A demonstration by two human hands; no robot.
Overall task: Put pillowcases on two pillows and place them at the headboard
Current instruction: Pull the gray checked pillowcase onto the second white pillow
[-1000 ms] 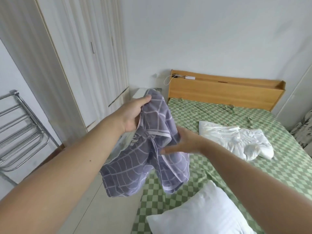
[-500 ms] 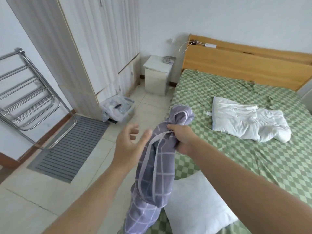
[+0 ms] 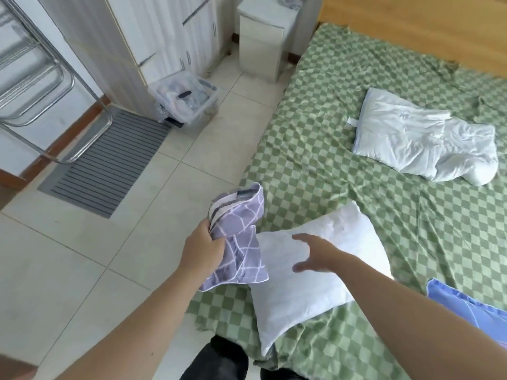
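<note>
Left hand [image 3: 204, 249] grips a bunched grey-purple checked pillowcase [image 3: 237, 237], held up over the bed's near edge; fabric wadded, opening not visible. Right hand [image 3: 315, 255] open, fingers spread, reaching out over the plump white pillow [image 3: 315, 272] that lies bare on the green checked bed [image 3: 329, 138] close to its side edge; whether the fingers touch it cannot be told. Judged stage: early. No pillow is covered yet, none sits at the wooden headboard [image 3: 411, 26]. Still to do: find the pillowcase mouth, slide this pillow in, then the same for the second. A flatter, crumpled white pillow [image 3: 422, 138] lies well apart, farther up the bed, short of the headboard, also bare as far as can be seen. A blue cloth [image 3: 466, 305] shows at the right edge, near the right forearm, possibly the other pillowcase; cannot confirm. Around: white bedside cabinet [image 3: 263, 42] beside the bed's head, clear storage bin [image 3: 183, 100] on the tiled floor, grey ribbed mat [image 3: 107, 163], metal rack [image 3: 41, 86] at left. Sheet rumpled near the headboard. Nothing lies between pillow and headboard except the second pillow, off to one side.
</note>
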